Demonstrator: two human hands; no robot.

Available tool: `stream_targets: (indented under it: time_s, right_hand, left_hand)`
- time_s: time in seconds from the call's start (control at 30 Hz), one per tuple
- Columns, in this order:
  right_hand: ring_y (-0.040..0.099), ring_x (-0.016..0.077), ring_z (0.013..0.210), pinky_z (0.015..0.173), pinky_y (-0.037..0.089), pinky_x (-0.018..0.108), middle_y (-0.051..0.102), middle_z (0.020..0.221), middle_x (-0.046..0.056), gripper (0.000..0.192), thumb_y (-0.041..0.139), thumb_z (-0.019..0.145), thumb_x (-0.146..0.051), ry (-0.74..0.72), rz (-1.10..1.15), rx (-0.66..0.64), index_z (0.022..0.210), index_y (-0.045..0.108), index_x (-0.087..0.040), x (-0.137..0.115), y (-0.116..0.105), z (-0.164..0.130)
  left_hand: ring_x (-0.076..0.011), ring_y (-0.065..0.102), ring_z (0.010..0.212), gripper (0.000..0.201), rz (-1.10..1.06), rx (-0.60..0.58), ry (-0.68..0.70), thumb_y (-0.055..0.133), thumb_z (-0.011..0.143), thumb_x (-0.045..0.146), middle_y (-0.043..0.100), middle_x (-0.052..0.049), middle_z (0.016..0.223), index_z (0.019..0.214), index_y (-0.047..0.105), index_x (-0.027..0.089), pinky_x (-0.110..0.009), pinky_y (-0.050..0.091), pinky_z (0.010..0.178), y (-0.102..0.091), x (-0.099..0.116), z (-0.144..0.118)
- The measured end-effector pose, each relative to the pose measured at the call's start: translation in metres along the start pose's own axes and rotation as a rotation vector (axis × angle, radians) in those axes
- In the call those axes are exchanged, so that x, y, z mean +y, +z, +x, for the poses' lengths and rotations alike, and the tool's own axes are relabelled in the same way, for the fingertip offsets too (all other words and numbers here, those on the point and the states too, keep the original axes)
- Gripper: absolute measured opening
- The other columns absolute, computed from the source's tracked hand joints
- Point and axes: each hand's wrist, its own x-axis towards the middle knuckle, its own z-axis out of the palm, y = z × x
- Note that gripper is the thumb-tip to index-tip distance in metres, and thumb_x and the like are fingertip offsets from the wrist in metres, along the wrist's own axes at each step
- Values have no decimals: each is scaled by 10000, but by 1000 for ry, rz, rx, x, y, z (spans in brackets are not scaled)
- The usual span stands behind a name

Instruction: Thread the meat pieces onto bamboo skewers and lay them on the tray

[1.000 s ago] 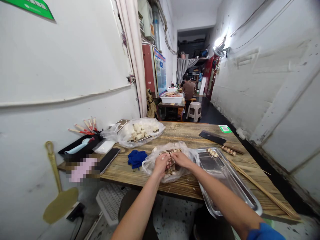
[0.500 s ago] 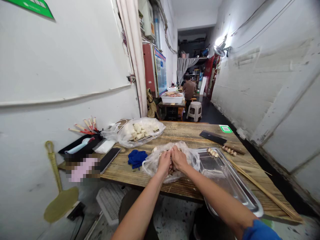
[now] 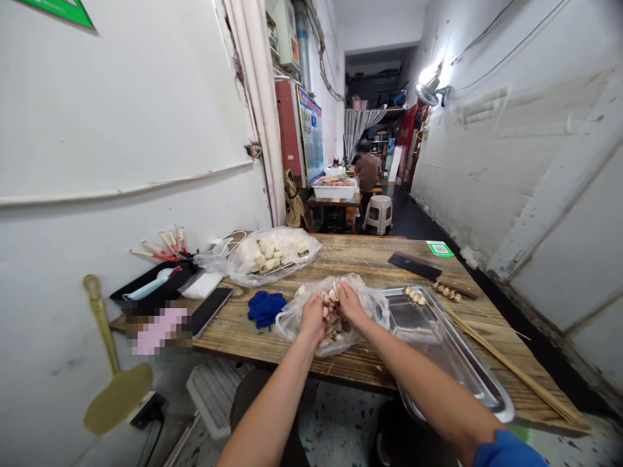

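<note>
**Working small food pieces in a bag near the edge: a few ways this could go sideways**

Digging into the clear plastic bag (image 3: 335, 311) of small pale and brown food pieces (image 3: 335, 324), both hands meet right over the pile. The bag sits open on the wooden surface (image 3: 360, 259), close to the near edge, with the metal tray (image 3: 452, 350) just beside it on the right.

The left hand (image 3: 313, 316) has its fingers curled down into the pieces, and the right hand (image 3: 348, 303) looks pinched on a pale piece at the top of the pile. Exactly how tight either grip is I can't tell, since the fingers hide each other.

My guess at the risks:
- The bag is loose film, so a tug could slide it toward the edge and spill pieces onto the floor.
- The tray overhangs the near edge, so a forearm bump could tip it.
- Bamboo skewers (image 3: 511, 370) lie along the right side, pointy and easy to knock off.
- The cleaver (image 3: 413, 264) is farther back, fine unless someone reaches blind.
- The blue cloth (image 3: 265, 306) and phone (image 3: 210, 310) sit left of the bag, where wet pieces could land.
</note>
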Motion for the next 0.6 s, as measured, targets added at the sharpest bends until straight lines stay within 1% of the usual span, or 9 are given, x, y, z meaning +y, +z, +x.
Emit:
stream_targets:
  time_s: [0.13,0.2,0.27,0.37,0.5,0.6]
  right_hand:
    - [501,166,627,599,367,263,511,634,-5,224,302,835,-315,-10,21,9,706,454,-213,-2,-1,-3]
    - [490,168,631,608,362,268,507,637,-1,192,327,822,-296,3,13,21,700,448,-209,-3,-1,-3]
    - [481,168,628,608,361,270,506,638,4,180,332,814,-278,18,6,30,694,446,-206,-2,0,-2]
    - [480,169,638,615,367,275,511,647,12,182,328,812,-256,32,4,35,686,448,-201,-1,1,-1]
    - [505,163,670,632,387,269,533,670,15,219,308,828,-259,30,30,17,680,458,-198,-3,2,-4]
    - [527,161,700,656,398,272,566,718,24,251,278,854,-287,31,53,23,744,483,-192,-11,3,-12]
  left_hand:
    - [-60,340,291,334,87,-31,2,531,668,500,388,76,402,691,477,171,-176,219,316,3,-2,-3]
    - [-52,302,272,354,112,-40,16,539,655,523,362,89,385,693,477,176,-177,199,310,6,-5,-4]
    - [-52,286,275,351,112,-8,44,514,672,530,348,92,385,686,474,182,-181,193,314,8,-7,-5]
    - [-67,336,327,334,203,81,150,492,692,512,400,71,420,686,507,178,-193,239,350,8,-8,-5]
    - [-115,461,471,324,491,146,324,486,698,483,522,16,526,701,561,168,-222,324,465,3,-3,-3]
    - [-142,493,557,318,676,210,427,434,739,457,555,-6,583,682,561,171,-248,342,550,1,3,-2]
